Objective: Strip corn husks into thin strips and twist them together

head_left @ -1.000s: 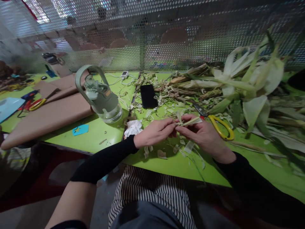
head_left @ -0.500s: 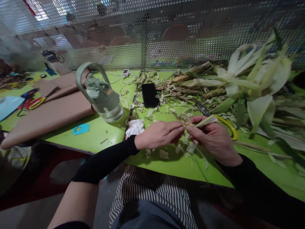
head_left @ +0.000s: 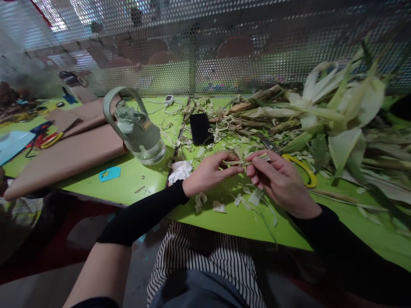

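Observation:
My left hand and my right hand meet over the front of the green table. Between them is a small twisted bundle of pale corn husk. My left thumb and fingers close around its left end. My right thumb and fingers pinch its right part, with a pale end sticking out above the fingers. Just behind my right hand lie scissors with a yellow handle, partly covered by that hand. Cut husk scraps are scattered below both hands.
A heap of corn husks fills the back right. A black phone lies among shreds. Left of it stand a green water bottle, crumpled tissue and folded brown paper. Perforated mesh rises behind the table.
My left hand has turned from flat, fingers extended over the bundle, to a grip with thumb and fingers apart around its end. My right hand has shifted slightly left and up.

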The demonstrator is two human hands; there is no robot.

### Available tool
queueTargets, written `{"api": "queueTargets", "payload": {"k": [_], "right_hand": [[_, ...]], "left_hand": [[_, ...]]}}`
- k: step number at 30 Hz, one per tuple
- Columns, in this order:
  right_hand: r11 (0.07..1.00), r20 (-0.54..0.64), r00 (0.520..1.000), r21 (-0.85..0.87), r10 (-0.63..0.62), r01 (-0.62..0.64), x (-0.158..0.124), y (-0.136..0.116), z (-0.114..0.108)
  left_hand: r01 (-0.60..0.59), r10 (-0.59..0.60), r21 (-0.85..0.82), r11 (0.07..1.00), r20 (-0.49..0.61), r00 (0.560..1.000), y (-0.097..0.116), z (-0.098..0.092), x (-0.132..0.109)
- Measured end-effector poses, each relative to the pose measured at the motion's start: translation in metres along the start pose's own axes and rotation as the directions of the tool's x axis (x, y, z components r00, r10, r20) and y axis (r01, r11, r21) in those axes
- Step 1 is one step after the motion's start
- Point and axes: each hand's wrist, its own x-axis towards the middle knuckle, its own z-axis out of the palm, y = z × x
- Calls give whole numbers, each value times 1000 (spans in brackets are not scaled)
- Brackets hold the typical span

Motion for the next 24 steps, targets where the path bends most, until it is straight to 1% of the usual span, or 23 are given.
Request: {"api": "queueTargets", "payload": {"k": [2, 4, 6, 8, 10, 12, 14, 16, 18, 20, 24], "right_hand": [[996, 10, 1000, -90, -16, 17, 1, 0, -2], [962, 17, 997, -261, -76, 78, 2, -2, -6], [877, 35, 985, -451, -171, 168, 3, -3, -11], [759, 83, 962, -599, -259, 256, 5, -4, -15], [653, 153, 942, -687, -299, 319, 5, -3, -16], [571, 220, 925, -734, -310, 366, 6, -2, -15], [507, 269, 904, -758, -332, 411, 6, -1, -15], [461, 304, 878, -760, -370, 457, 6, -1, -14], [442, 329, 856, -749, -399, 494, 6, -2, -14], [461, 338, 852, -730, -399, 505, 6, -4, -13], [559, 303, 888, -694, -346, 455, 6, -6, -11]], "left_hand": [[67, -62, -100, 993, 50, 997, 0, 0, 0], [162, -138, -199, 966, 130, 982, 1, -1, -1], [236, -188, -282, 930, 188, 964, 1, -2, -2], [271, -204, -340, 900, 220, 954, 2, -2, -2], [265, -193, -354, 897, 226, 955, 2, -3, -3], [229, -166, -320, 919, 211, 963, 2, -3, -3], [182, -137, -249, 951, 186, 973, 3, -5, -3], [142, -115, -168, 976, 160, 980, 3, -6, -4], [122, -107, -106, 987, 142, 984, 4, -8, -5], [118, -107, -80, 990, 133, 985, 4, -8, -6], [137, -124, -101, 985, 130, 984, 7, -9, -7]]}}
